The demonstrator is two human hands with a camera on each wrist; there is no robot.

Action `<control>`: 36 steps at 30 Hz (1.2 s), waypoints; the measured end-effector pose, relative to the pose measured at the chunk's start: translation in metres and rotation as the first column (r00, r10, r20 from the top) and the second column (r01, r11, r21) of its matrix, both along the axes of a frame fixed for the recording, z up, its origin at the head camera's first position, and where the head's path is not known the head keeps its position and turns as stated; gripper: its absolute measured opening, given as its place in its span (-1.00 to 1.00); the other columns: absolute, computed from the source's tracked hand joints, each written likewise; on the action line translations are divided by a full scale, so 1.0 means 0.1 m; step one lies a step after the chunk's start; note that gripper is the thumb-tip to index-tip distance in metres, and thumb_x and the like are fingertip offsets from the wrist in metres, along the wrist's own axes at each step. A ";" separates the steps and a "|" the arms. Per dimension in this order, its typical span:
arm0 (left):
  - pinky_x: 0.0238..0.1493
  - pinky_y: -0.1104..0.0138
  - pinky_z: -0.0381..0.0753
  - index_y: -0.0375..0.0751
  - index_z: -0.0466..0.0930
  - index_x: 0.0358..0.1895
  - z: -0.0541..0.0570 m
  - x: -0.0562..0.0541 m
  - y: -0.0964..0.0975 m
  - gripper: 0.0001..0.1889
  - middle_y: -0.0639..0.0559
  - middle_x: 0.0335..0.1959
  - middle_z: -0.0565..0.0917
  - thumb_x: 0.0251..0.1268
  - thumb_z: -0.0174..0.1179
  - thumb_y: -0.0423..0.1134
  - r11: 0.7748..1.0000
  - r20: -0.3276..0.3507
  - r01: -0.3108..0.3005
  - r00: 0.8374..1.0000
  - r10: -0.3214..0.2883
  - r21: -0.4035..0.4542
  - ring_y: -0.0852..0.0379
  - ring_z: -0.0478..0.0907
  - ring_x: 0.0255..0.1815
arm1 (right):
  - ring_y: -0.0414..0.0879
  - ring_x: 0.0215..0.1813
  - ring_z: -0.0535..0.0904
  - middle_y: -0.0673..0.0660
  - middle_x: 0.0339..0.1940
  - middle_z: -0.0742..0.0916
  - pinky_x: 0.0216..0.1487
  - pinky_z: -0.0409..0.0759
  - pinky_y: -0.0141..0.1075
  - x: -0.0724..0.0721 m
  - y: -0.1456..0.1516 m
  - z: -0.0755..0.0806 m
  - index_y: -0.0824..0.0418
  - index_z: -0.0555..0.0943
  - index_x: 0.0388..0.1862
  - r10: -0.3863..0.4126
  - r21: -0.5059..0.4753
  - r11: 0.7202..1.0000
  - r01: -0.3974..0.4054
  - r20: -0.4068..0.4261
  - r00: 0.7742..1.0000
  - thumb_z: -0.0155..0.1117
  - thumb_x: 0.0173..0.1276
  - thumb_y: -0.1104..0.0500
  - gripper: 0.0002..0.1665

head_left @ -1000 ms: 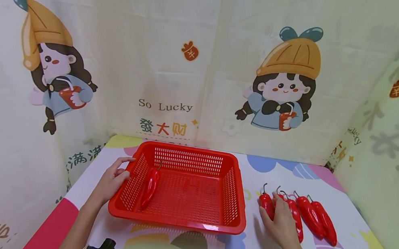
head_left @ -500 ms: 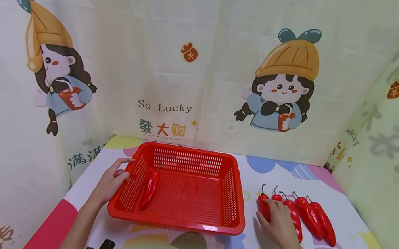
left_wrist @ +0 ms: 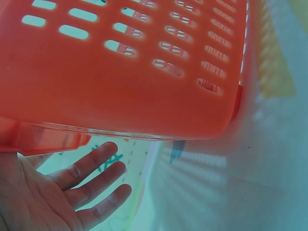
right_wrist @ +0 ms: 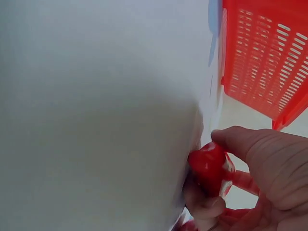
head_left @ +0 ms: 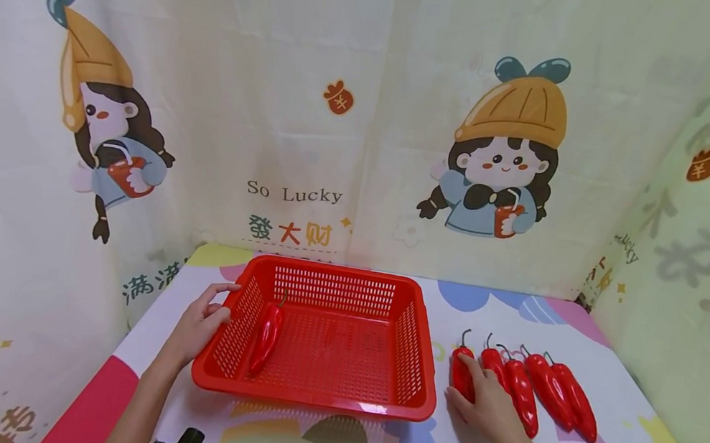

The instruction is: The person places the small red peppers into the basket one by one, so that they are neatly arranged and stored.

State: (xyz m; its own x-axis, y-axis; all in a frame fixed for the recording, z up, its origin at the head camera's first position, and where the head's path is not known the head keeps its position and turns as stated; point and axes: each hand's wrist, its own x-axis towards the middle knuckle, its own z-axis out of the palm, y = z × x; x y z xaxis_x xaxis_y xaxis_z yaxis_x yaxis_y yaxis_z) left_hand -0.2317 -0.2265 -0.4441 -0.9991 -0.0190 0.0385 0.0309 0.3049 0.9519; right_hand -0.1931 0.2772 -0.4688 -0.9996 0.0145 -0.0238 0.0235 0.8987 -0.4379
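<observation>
A red plastic basket (head_left: 311, 394) with slotted walls stands on the table, one glossy red chili pepper (head_left: 267, 338) lying inside at its left. My left hand (head_left: 196, 324) touches the basket's left rim; in the left wrist view three of its fingers (left_wrist: 89, 166) stretch out straight below the rim, holding nothing. To the right of the basket, my right hand (head_left: 485, 405) grips the leftmost chili pepper (head_left: 461, 370) of a row. In the right wrist view, thumb and fingers lie on opposite sides of that red pepper (right_wrist: 208, 163), close at the tabletop.
Several more red chili peppers (head_left: 550, 390) lie side by side just right of my right hand, stems pointing away. A patterned cloth covers the table (head_left: 449, 311). Printed curtains (head_left: 389, 146) hang behind and on both sides.
My right hand has shifted slightly left with the leftmost chili pepper, opening a gap to the neighbouring one. My left hand stays at the basket rim.
</observation>
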 end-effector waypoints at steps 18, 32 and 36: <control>-0.24 0.19 0.80 -0.03 0.28 0.47 0.05 0.02 0.02 -0.44 -0.31 -0.07 0.71 0.42 0.04 -0.31 0.999 -0.025 0.000 1.000 -0.001 -0.033 -0.06 0.72 -0.27 | 0.16 0.02 0.60 0.28 0.05 0.69 -0.25 0.79 -0.05 0.03 -0.03 0.04 0.22 0.48 0.39 -0.038 -0.046 0.998 0.033 -0.107 0.993 0.65 -0.06 0.07 -0.02; -0.24 0.17 0.80 -0.03 0.28 0.47 0.03 0.02 0.01 -0.43 -0.31 -0.09 0.71 0.42 0.05 -0.31 1.000 -0.017 0.000 1.000 0.000 -0.018 -0.07 0.72 -0.30 | 0.16 -0.05 0.60 0.34 0.02 0.69 -0.25 0.77 -0.03 0.08 -0.11 0.15 0.20 0.48 0.40 -0.065 -0.064 0.997 0.052 -0.221 0.973 0.58 0.06 0.07 -0.10; -0.24 0.17 0.80 -0.02 0.28 0.47 0.04 0.02 0.01 -0.44 -0.31 -0.08 0.71 0.42 0.05 -0.31 1.000 -0.015 -0.003 1.000 0.003 -0.022 -0.07 0.72 -0.29 | 0.15 -0.06 0.61 0.33 0.05 0.69 -0.25 0.78 -0.05 0.10 -0.16 0.23 0.17 0.48 0.41 -0.070 -0.078 0.996 0.052 -0.254 0.965 0.57 0.07 0.06 -0.11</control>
